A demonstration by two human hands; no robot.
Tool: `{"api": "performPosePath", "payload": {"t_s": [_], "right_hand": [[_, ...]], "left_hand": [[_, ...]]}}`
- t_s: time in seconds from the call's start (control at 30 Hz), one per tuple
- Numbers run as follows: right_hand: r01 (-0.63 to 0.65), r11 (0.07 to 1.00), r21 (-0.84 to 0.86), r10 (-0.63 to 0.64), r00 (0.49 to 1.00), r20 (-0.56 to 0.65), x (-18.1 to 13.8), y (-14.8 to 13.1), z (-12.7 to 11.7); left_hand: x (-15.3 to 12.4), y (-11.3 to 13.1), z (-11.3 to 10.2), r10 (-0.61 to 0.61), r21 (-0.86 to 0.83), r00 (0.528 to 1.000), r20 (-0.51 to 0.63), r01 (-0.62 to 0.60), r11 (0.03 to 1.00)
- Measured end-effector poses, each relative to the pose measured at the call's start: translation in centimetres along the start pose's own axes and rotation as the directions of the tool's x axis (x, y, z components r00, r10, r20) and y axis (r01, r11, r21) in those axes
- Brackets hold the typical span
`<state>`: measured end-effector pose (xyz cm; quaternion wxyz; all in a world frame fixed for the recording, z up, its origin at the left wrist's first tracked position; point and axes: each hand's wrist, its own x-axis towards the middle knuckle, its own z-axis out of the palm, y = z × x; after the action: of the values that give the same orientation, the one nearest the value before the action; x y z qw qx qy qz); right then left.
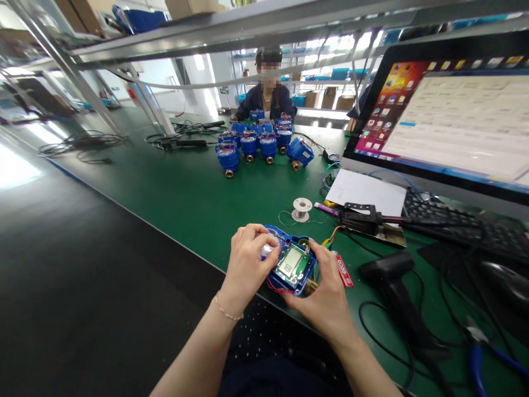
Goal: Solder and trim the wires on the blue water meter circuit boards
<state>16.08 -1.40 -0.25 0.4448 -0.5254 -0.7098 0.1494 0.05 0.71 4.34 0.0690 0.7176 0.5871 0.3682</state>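
A blue water meter point(294, 288) lies at the table's front edge with its top open, showing a green circuit board with a small LCD screen point(290, 262). My right hand point(326, 295) grips the housing from the right, thumb below and fingers along the far side, near its brass fitting point(311, 286). My left hand point(247, 262) is curled over the meter's left part, pinching a whitish, partly clear piece point(269, 246) that its fingers partly hide. Red wires run along the housing's lower left side.
Several blue meters point(248, 145) stand farther back, before a seated person point(268, 96). A solder spool point(302, 209), a red-and-white packet point(343, 269), a barcode scanner point(397, 298) and blue-handled pliers point(475, 353) lie nearby. A monitor point(450, 121) and keyboard point(463, 220) stand right; a metal shelf point(231, 41) crosses overhead.
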Motion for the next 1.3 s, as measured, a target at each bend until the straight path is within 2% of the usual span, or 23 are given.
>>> {"api": "performPosePath", "payload": {"t_s": [0.17, 0.37, 0.53, 0.7, 0.97, 1.1, 1.3], "right_hand": [[0.029, 1.000, -0.011, -0.029, 0.997, -0.067, -0.5, 0.6, 0.5], [0.033, 0.999, -0.014, -0.034, 0.997, -0.073, -0.5, 0.9, 0.8], [0.035, 0.999, -0.011, -0.036, 0.997, -0.074, -0.5, 0.5, 0.6], [0.062, 0.997, -0.038, -0.065, 0.995, -0.075, -0.6, 0.5, 0.6], [0.097, 0.994, -0.058, -0.101, 0.993, -0.067, -0.8, 0.5, 0.7], [0.098, 0.993, -0.063, -0.102, 0.993, -0.063, -1.0, 0.5, 0.7], [0.091, 0.995, -0.050, -0.094, 0.994, -0.061, -1.1, 0.3, 0.7]], "left_hand": [[-0.4, -0.9, -0.6, -0.103, -0.236, 0.990, 0.099, 0.124, 0.964], [-1.0, -2.0, -0.4, -0.151, -0.363, 0.986, 0.064, 0.164, 0.917], [-1.0, -1.3, -0.2, -0.154, -0.317, 0.978, 0.138, 0.191, 0.929], [-0.9, -0.5, -0.2, -0.199, -0.234, 0.975, 0.099, 0.217, 0.948], [0.1, -1.6, -0.1, -0.153, -0.321, 0.968, 0.200, 0.213, 0.923], [0.2, -1.1, 0.1, -0.134, -0.321, 0.975, 0.175, 0.185, 0.929], [-0.5, -0.1, 0.2, -0.091, -0.202, 0.991, 0.096, 0.109, 0.973]]}}
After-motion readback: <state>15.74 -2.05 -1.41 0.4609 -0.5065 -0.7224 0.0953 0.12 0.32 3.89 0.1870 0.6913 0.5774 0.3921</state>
